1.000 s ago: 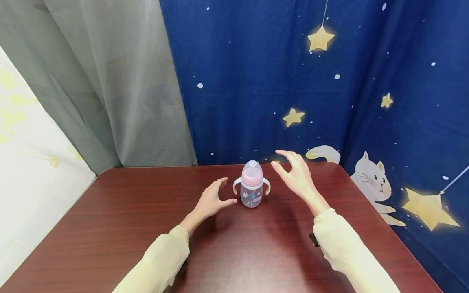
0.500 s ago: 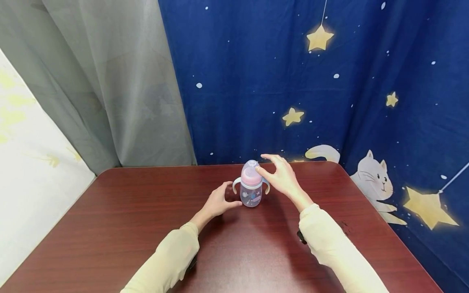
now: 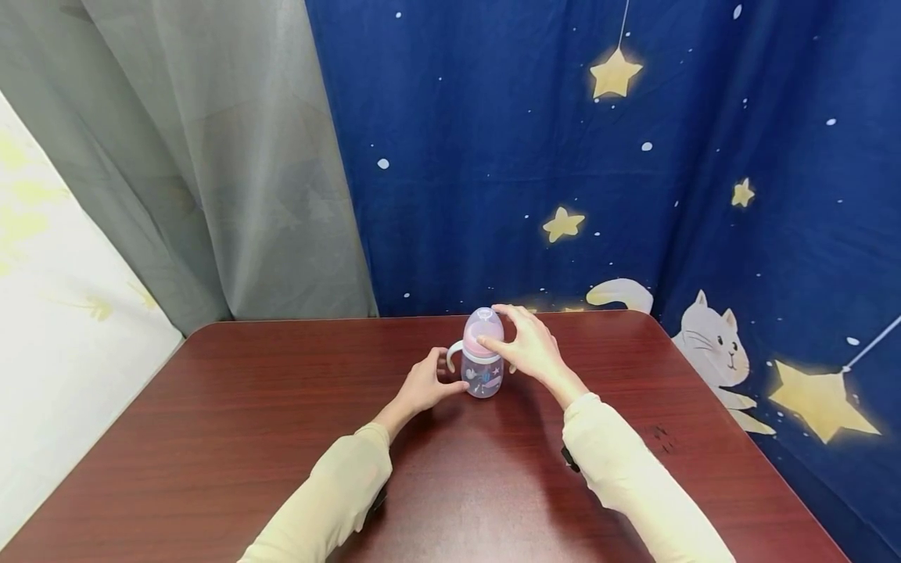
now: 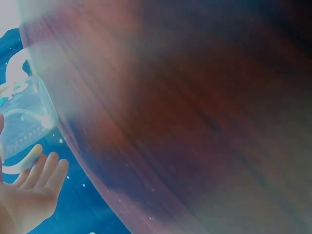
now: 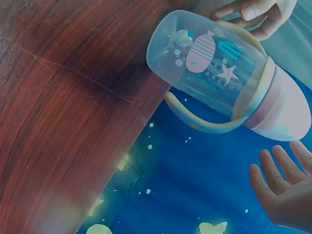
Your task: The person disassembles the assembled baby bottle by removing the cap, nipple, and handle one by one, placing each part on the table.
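Note:
A clear baby bottle [image 3: 482, 378] with two curved handles and a pink-and-clear domed cap [image 3: 483, 328] stands upright on the table. Beside its left handle is my left hand [image 3: 421, 386], thumb at the lower front of the bottle. In the left wrist view that hand's extended fingers [image 4: 50, 170] lie by the handle [image 4: 24, 163]. My right hand [image 3: 529, 344] spreads around the cap's right side and covers much of the right handle. The right wrist view shows the fingers [image 5: 278, 168] straight and apart just off the cap; the thumb is hidden there.
The dark red-brown wooden table [image 3: 281, 407] extends all around the bottle. Its far edge runs close behind, next to a grey curtain [image 3: 281, 195] and a blue starry curtain [image 3: 479, 156].
My right hand has come leftward and down to the cap. My left hand has shifted slightly right, up to the bottle and handle. The bottle has stayed in place.

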### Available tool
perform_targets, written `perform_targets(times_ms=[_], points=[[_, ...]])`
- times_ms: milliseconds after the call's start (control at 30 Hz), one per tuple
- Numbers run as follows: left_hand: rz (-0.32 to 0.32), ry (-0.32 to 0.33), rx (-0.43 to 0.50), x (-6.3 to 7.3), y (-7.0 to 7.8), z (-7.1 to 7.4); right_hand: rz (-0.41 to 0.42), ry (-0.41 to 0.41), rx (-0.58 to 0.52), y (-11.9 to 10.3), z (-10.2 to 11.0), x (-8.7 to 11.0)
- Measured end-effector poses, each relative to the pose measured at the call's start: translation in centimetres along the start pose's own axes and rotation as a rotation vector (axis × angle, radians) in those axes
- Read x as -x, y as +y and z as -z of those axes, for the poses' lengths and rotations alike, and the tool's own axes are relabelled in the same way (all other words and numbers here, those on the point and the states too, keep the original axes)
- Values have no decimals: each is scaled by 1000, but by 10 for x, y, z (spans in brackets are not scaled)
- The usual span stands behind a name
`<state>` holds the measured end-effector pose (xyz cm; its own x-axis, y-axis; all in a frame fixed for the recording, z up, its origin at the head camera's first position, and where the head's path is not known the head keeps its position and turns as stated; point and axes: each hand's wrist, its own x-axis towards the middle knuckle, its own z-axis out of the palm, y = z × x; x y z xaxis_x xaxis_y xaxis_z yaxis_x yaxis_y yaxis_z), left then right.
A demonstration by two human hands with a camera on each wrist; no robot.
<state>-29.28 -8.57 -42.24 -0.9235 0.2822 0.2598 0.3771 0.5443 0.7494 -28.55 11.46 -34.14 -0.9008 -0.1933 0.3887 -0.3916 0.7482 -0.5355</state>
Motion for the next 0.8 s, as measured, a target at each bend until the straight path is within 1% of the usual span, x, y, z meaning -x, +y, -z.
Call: perform_targets(times_ms=[133,267,367,633,800], points=[[3,5,-30,-4,1,-2,7,2,-2,-1,-2,-2],[11,14,-90,-7,2,-5,6,-6,-16,-2,-5,-3],[21,19,-118,-8,3,-8,3,-9,-26,-2,-8,-5],[42,26,-127,-10,3,-11,-3,-17,-27,-2,-13,-8],[33,25,-127,-9,4,-11,-1,-28,-29,-2,-15,-9]])
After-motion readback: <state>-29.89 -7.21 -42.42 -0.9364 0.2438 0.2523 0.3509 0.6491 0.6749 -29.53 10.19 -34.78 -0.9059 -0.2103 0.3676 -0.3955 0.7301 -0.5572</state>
